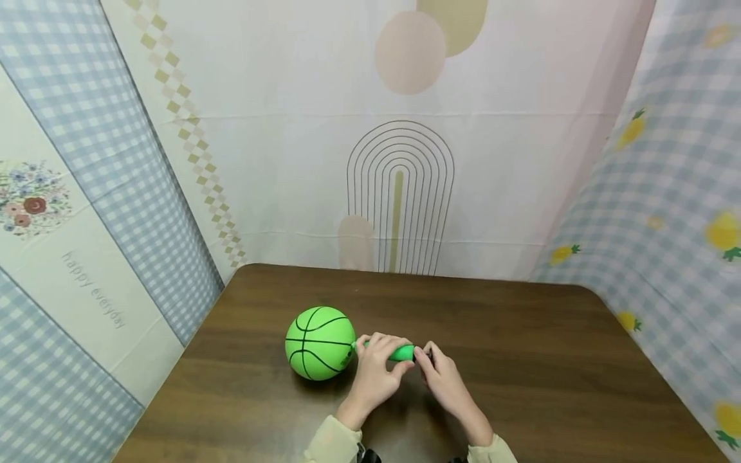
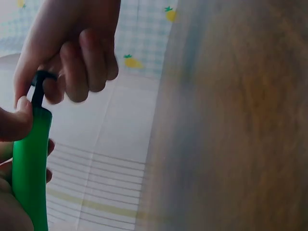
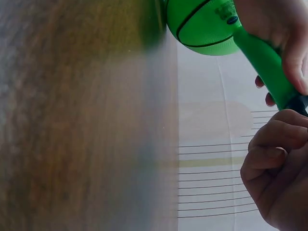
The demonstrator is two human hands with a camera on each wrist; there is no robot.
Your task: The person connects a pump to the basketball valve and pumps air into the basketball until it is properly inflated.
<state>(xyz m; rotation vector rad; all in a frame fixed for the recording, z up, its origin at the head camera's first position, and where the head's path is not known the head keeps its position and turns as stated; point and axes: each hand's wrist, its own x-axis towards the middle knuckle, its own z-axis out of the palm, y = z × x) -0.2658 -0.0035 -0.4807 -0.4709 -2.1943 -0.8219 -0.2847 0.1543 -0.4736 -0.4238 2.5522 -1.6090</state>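
A green ball (image 1: 320,343) with black basketball lines rests on the table, left of both hands. A slim green hand pump (image 2: 31,168) points at the ball's right side, its tip end meeting the ball in the head view. My left hand (image 1: 376,373) grips the pump's green barrel, thumb on the near side. At the other end, my right hand (image 1: 448,382) pinches the pump's black handle (image 2: 39,91), which stands a short way out of the barrel in the left wrist view. Whether the needle is inside the ball's valve cannot be told.
Beneath lies a dark brown wooden table (image 1: 521,334) with rounded far corners. A pale patterned cloth (image 1: 289,173) hangs behind it, and checked cloths (image 1: 666,212) hang at both sides.
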